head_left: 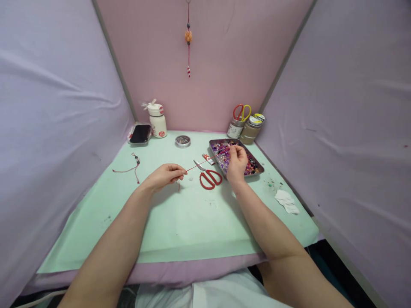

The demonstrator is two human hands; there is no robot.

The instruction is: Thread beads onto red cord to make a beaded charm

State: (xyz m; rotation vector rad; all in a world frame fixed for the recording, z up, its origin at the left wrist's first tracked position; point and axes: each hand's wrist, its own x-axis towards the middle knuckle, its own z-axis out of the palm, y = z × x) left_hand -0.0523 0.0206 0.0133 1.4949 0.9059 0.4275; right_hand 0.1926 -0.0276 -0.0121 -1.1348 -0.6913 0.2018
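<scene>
A thin red cord (196, 166) runs taut between my two hands. My left hand (168, 174) pinches one part of it above the middle of the table, and a short end dangles below the fingers. My right hand (236, 161), higher and to the right, is closed on the other part in front of the bead tray (257, 170). Whether a bead is also in the right fingers is too small to tell. Under the cord lie red-handled scissors (210, 178) with their blades parted, beside a small red and white tube (208, 159).
A finished-looking cord piece (137, 160) lies at left. Behind stand a phone (140, 134), a white bottle (158, 122), a round container (183, 141), a scissors holder (235, 128) and a jar (252, 130). Crumpled tissue (287, 201) lies right. A beaded ornament (188, 37) hangs on the back wall.
</scene>
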